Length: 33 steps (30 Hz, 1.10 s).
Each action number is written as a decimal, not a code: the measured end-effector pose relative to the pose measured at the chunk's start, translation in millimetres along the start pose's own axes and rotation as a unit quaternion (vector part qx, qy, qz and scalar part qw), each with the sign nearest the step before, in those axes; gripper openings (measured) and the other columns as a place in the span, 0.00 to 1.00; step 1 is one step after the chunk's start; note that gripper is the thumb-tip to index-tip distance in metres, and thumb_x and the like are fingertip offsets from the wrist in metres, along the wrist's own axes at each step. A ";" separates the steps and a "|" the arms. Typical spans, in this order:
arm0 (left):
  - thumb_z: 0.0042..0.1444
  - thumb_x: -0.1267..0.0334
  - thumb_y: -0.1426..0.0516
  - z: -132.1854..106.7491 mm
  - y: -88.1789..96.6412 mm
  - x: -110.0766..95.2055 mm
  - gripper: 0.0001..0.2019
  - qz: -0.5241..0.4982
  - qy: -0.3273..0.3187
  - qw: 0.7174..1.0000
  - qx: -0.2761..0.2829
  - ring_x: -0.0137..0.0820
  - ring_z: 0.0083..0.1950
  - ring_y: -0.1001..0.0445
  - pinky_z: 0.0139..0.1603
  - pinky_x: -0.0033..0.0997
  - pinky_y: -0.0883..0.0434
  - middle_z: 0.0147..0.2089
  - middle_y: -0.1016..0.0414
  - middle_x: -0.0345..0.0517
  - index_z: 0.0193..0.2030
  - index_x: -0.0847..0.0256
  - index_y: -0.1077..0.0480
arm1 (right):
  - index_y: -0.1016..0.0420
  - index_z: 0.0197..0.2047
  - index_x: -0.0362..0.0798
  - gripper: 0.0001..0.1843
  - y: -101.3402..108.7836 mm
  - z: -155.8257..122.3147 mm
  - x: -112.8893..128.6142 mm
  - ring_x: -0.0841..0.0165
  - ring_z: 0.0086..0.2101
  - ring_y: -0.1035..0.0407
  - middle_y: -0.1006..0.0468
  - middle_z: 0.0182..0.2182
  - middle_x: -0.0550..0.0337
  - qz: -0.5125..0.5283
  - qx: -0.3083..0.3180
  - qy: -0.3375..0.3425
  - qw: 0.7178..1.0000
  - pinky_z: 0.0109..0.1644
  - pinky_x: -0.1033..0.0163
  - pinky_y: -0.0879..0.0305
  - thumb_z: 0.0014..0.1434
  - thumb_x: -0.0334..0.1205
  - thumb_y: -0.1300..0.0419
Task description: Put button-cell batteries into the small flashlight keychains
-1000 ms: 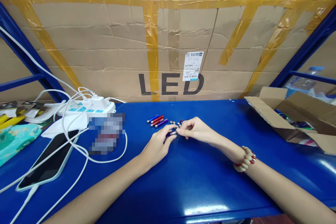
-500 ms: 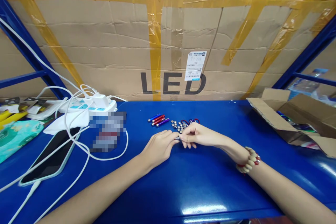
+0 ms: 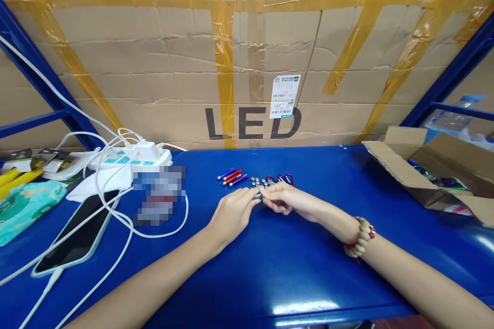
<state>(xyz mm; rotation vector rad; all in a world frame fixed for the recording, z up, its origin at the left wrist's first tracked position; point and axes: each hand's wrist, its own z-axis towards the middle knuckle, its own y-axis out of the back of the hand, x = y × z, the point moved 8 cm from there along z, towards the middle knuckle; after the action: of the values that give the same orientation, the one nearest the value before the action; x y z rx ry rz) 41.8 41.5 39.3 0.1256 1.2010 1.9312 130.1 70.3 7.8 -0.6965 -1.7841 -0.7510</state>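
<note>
My left hand is closed, its thumb and forefinger pinching a small silvery metal piece. From the other side, my right hand meets it with the fingertips pressed at the same piece. Most of the piece is hidden by fingers, so its exact kind cannot be told. Just behind the fingers lie several small round silver button cells. Left of them is a row of slim metal tubes like penlights, in blue, red and purple. Carabiner clips in red and blue lie behind my right hand.
On the blue table, a phone with white cables and a power strip occupy the left, beside a green packet. At right stands an opened cardboard box. A large carton marked LED walls off the back.
Both hands have shifted slightly left and away from me. My right fingers have curled in closer around the small metal piece, and the view has moved a little.
</note>
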 end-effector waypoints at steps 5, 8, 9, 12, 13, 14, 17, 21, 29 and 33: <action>0.61 0.66 0.54 2.6 -3.8 9.3 0.11 -0.078 0.082 0.993 0.027 0.33 0.47 0.27 0.46 0.32 0.30 0.47 0.27 0.46 0.49 0.58 0.37 | 0.36 0.19 0.44 0.27 14.1 -2.2 14.7 0.78 0.17 0.48 0.40 0.15 0.66 -0.141 -0.091 0.070 0.983 0.20 0.70 0.54 0.52 0.61 0.48; 0.61 0.67 0.53 4.5 -2.0 13.4 0.11 -0.106 0.098 0.989 0.014 0.32 0.47 0.27 0.47 0.32 0.30 0.47 0.26 0.44 0.47 0.57 0.34 | 0.28 0.24 0.45 0.23 29.5 -17.1 40.6 0.75 0.21 0.42 0.31 0.21 0.61 -0.300 -0.243 0.199 0.901 0.24 0.69 0.48 0.50 0.58 0.43; 0.60 0.67 0.53 5.1 -0.9 14.5 0.11 -0.115 0.097 0.989 0.005 0.32 0.48 0.27 0.48 0.32 0.31 0.48 0.26 0.44 0.47 0.57 0.34 | 0.26 0.28 0.46 0.20 29.7 -22.6 47.5 0.75 0.22 0.40 0.29 0.24 0.60 -0.334 -0.266 0.242 0.871 0.26 0.68 0.46 0.50 0.57 0.42; 0.60 0.67 0.52 6.3 1.0 15.7 0.11 -0.134 0.084 0.987 -0.013 0.32 0.49 0.28 0.50 0.31 0.32 0.49 0.26 0.44 0.47 0.58 0.33 | 0.23 0.33 0.49 0.15 25.0 -30.1 55.6 0.74 0.25 0.37 0.26 0.30 0.58 -0.367 -0.247 0.324 0.836 0.29 0.67 0.43 0.53 0.52 0.42; 0.60 0.67 0.52 6.3 1.1 15.3 0.11 -0.138 0.078 0.987 -0.014 0.32 0.48 0.28 0.50 0.31 0.32 0.48 0.26 0.45 0.47 0.59 0.32 | 0.22 0.33 0.49 0.14 24.9 -31.1 56.4 0.73 0.26 0.35 0.26 0.31 0.57 -0.362 -0.239 0.336 0.836 0.30 0.67 0.42 0.54 0.51 0.42; 0.60 0.67 0.52 6.1 1.3 14.3 0.11 -0.141 0.071 0.987 -0.016 0.32 0.48 0.28 0.49 0.31 0.32 0.47 0.26 0.45 0.46 0.59 0.32 | 0.22 0.32 0.49 0.14 25.1 -31.6 57.3 0.72 0.27 0.34 0.26 0.30 0.57 -0.354 -0.231 0.343 0.839 0.31 0.66 0.41 0.53 0.50 0.41; 0.60 0.67 0.52 4.7 1.9 9.2 0.11 -0.147 0.045 0.988 -0.017 0.32 0.46 0.27 0.49 0.31 0.31 0.45 0.25 0.46 0.45 0.60 0.31 | 0.22 0.27 0.49 0.12 24.7 -31.2 60.4 0.70 0.28 0.33 0.26 0.28 0.58 -0.299 -0.194 0.355 0.864 0.32 0.65 0.39 0.50 0.49 0.38; 0.60 0.67 0.52 2.3 2.0 3.0 0.11 -0.145 0.020 0.989 -0.013 0.32 0.45 0.28 0.48 0.31 0.32 0.44 0.25 0.47 0.46 0.62 0.32 | 0.22 0.24 0.47 0.12 23.1 -27.1 61.4 0.70 0.28 0.34 0.28 0.27 0.58 -0.212 -0.139 0.334 0.908 0.30 0.64 0.38 0.45 0.49 0.34; 0.60 0.68 0.53 1.9 0.4 -2.3 0.09 -0.153 0.012 0.987 0.039 0.31 0.41 0.28 0.44 0.29 0.32 0.39 0.26 0.45 0.42 0.61 0.33 | 0.24 0.22 0.46 0.15 24.2 -18.7 51.0 0.70 0.27 0.35 0.29 0.25 0.59 -0.199 -0.133 0.294 0.925 0.30 0.64 0.40 0.42 0.50 0.33; 0.60 0.68 0.53 1.1 -1.6 -0.4 0.07 -0.174 0.044 0.981 0.071 0.29 0.37 0.28 0.40 0.27 0.32 0.36 0.27 0.42 0.41 0.60 0.36 | 0.25 0.20 0.46 0.17 26.7 -17.0 47.3 0.70 0.27 0.36 0.29 0.24 0.59 -0.241 -0.164 0.281 0.914 0.31 0.64 0.41 0.41 0.53 0.34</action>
<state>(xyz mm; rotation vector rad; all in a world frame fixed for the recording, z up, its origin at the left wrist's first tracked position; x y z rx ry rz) 43.5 42.3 38.8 -0.0913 1.3237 1.5606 146.0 79.5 61.7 -0.1964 -1.3035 -1.4477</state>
